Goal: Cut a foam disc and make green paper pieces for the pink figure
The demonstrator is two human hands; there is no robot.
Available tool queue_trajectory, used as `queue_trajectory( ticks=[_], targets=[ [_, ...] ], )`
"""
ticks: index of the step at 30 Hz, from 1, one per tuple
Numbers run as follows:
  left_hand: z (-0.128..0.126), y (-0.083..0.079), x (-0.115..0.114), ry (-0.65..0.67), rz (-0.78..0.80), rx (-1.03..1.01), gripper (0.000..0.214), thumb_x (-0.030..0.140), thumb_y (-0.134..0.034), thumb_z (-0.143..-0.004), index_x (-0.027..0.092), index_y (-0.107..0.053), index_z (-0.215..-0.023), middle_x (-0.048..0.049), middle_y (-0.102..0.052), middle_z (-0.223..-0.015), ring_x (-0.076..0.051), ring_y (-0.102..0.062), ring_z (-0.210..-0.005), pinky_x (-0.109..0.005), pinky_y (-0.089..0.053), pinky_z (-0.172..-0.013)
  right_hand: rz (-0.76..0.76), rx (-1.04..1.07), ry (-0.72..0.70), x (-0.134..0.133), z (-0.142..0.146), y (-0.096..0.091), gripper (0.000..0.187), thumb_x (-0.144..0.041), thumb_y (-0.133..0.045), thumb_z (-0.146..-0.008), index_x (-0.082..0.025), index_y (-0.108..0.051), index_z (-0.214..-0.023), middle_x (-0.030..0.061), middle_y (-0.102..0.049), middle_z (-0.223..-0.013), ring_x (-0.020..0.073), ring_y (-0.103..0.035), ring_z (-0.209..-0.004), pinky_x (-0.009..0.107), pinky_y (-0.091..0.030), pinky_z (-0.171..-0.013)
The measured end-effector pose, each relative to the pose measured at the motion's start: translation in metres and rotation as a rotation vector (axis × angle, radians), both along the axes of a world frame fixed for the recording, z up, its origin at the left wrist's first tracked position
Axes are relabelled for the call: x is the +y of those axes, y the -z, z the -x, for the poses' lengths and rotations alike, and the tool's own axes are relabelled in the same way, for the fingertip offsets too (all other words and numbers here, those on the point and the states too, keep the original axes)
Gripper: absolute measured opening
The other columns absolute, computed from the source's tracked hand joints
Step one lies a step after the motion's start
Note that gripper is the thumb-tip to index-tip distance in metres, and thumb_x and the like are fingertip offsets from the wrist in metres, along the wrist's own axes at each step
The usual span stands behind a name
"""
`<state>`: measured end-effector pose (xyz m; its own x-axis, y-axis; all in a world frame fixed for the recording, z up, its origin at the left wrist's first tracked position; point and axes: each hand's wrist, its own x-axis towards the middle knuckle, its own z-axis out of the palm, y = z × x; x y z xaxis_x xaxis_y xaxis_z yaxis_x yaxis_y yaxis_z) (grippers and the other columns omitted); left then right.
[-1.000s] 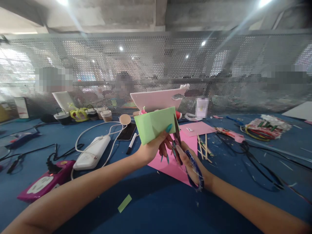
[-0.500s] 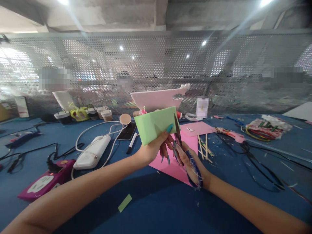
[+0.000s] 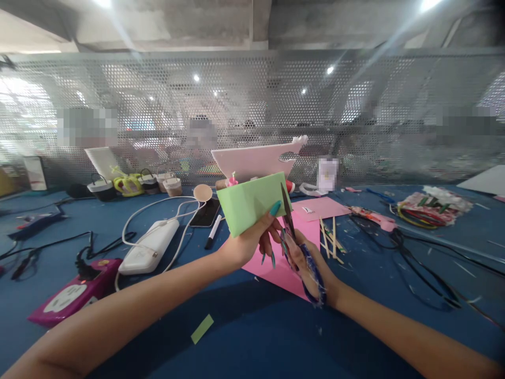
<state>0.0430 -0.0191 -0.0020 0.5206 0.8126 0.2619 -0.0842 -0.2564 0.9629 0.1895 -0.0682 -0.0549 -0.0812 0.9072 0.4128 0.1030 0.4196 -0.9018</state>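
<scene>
A light green sheet of paper (image 3: 252, 200), bent over at its left end, is pinched in my left hand (image 3: 248, 239), thumb in front. My right hand (image 3: 305, 258) grips scissors (image 3: 288, 210) with blue handles. Their blades point up across the right end of the green paper. Below and behind my hands lies a bright pink sheet (image 3: 282, 276). Off to the lower left on the table is a small green paper strip (image 3: 202, 329). My fingers partly hide the lower edge of the green paper.
A white power bank (image 3: 152, 247) with its cable and a magenta power strip (image 3: 74, 295) lie left. Near the middle are a marker (image 3: 213, 231) and a phone (image 3: 205, 213). Wooden sticks (image 3: 331, 237) and a glue gun (image 3: 374, 217) lie right. A pink board (image 3: 252, 158) stands behind.
Almost nothing differs. The left end of the green paper and my left hand have shifted very slightly; the scissors stay at the paper's right end.
</scene>
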Motion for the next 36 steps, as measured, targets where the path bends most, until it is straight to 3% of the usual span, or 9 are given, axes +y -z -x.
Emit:
queue_trajectory(
  ticks=[8, 36],
  targets=[
    [0.0, -0.001, 0.0, 0.005, 0.003, 0.01, 0.046, 0.058, -0.048, -0.081, 0.013, -0.056, -0.076, -0.0024, -0.059, -0.058, -0.007, -0.049, -0.036, -0.02, -0.034, -0.035, 0.046, 0.0, 0.014, -0.001, 0.001, 0.0, 0.032, -0.053, -0.045, -0.09, -0.022, -0.041, -0.083, -0.0066, -0.033, -0.06, 0.0087, -0.028, -0.048, 0.022, -0.025, -0.041],
    [0.002, 0.003, 0.002, 0.059, -0.01, -0.008, 0.042, 0.053, -0.043, -0.086, 0.014, -0.056, -0.077, -0.0022, -0.059, -0.06, -0.007, -0.048, -0.036, -0.02, -0.032, -0.034, 0.043, -0.074, 0.063, 0.002, -0.003, 0.008, 0.027, -0.048, -0.05, -0.089, -0.022, -0.044, -0.082, -0.0072, -0.039, -0.057, 0.0081, -0.039, -0.042, 0.022, -0.034, -0.038]
  ],
)
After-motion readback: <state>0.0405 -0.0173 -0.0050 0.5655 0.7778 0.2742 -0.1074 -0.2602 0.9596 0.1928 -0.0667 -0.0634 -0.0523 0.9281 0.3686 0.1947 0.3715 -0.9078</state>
